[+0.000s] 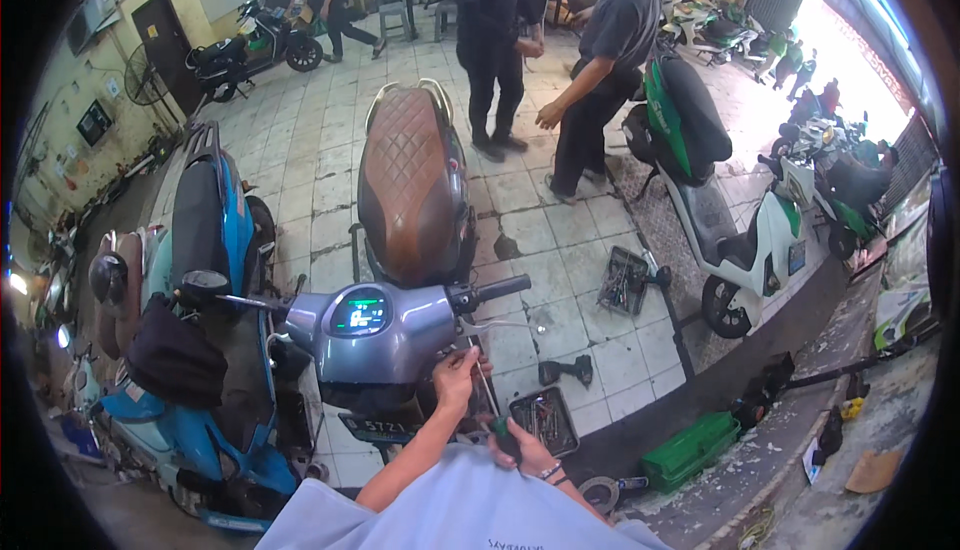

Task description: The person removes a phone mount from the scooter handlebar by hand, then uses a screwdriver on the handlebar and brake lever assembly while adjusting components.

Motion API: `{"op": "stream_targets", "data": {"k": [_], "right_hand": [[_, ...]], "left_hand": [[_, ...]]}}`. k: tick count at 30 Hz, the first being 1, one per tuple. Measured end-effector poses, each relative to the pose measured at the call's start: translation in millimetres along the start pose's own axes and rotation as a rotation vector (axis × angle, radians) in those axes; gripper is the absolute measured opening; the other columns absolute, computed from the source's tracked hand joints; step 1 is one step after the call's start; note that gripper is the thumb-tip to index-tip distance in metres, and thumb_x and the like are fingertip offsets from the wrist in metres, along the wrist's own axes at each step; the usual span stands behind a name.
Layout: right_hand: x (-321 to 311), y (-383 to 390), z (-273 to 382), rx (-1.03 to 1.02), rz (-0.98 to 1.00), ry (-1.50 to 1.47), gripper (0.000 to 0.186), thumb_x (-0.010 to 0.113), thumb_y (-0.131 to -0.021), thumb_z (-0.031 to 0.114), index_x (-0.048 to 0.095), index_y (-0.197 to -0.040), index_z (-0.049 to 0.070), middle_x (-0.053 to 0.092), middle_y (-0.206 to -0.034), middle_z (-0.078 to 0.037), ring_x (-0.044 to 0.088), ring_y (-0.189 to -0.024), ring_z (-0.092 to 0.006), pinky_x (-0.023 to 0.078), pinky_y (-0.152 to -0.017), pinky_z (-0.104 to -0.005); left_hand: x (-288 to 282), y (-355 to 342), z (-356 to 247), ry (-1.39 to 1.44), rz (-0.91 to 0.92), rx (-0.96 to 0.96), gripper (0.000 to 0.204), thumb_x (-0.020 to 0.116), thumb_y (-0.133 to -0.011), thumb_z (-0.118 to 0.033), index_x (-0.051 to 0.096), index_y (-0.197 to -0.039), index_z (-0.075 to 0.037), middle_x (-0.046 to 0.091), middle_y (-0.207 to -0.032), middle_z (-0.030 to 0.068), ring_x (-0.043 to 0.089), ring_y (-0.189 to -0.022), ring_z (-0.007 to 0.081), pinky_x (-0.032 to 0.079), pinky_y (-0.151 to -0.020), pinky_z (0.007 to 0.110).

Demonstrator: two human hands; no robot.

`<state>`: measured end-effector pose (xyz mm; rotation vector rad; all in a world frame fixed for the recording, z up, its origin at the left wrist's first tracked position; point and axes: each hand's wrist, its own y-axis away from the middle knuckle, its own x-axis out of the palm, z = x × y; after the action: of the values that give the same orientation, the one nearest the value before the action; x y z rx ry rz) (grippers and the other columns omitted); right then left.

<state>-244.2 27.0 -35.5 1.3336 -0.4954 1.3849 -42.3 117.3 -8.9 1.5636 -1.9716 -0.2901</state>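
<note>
A grey scooter [400,330] with a lit display [358,315] and quilted brown seat [410,170] stands before me. My left hand [452,385] is at the right underside of its front cowl, fingertips closed around the top of a screwdriver shaft or a small part there; which is unclear. Below it and to the right, my right hand [520,450] grips a screwdriver [503,433] by its dark green handle, the shaft pointing up toward my left fingertips. A tray of tools [550,405] lies on the floor just beyond my right hand.
Blue scooters [235,460] crowd the left, a white-green one [735,240] stands right. Co-workers [485,70] [595,80] [330,5] are across the tiled floor [300,100]. Another tool tray [625,280], a black power tool [565,370] and a green toolbox [690,450] lie rightward, beside a step [850,370].
</note>
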Motion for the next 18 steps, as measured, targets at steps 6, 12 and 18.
{"op": "stream_targets", "data": {"k": [6, 12, 18], "right_hand": [[-7, -11, 11, -0.142, -0.233, 0.215, 0.052, 0.045, -0.112, 0.044, 0.044, -0.154, 0.014, 0.058, -0.083, -0.005, 0.045, -0.050, -0.0096, 0.036, -0.045, -0.0234], [-18, -17, 10, -0.159, -0.327, 0.216, 0.049, 0.050, -0.110, 0.042, 0.054, -0.148, 0.011, 0.061, -0.077, -0.006, 0.045, -0.047, -0.0089, 0.036, -0.043, -0.0226], [-18, -15, 9, -0.157, -0.428, 0.335, 0.049, 0.055, -0.108, 0.045, 0.062, -0.141, 0.010, 0.064, -0.076, -0.005, 0.049, -0.050, -0.0069, 0.035, -0.043, -0.0227]], "left_hand": [[-5, -27, -12, 0.259, 0.218, -0.067, 0.019, 0.065, -0.101, -0.014, 0.067, -0.116, -0.003, 0.072, -0.109, 0.0076, 0.070, -0.105, 0.0210, 0.057, -0.096, 0.037], [-13, -34, -6, 0.463, 0.268, -0.194, 0.016, 0.060, -0.103, -0.008, 0.068, -0.116, -0.006, 0.073, -0.111, 0.0077, 0.069, -0.106, 0.0208, 0.056, -0.098, 0.036], [-34, -48, 3, 0.436, 0.321, -0.241, 0.017, 0.061, -0.100, -0.005, 0.070, -0.114, -0.005, 0.074, -0.110, 0.0066, 0.070, -0.108, 0.0209, 0.057, -0.096, 0.035]]}}
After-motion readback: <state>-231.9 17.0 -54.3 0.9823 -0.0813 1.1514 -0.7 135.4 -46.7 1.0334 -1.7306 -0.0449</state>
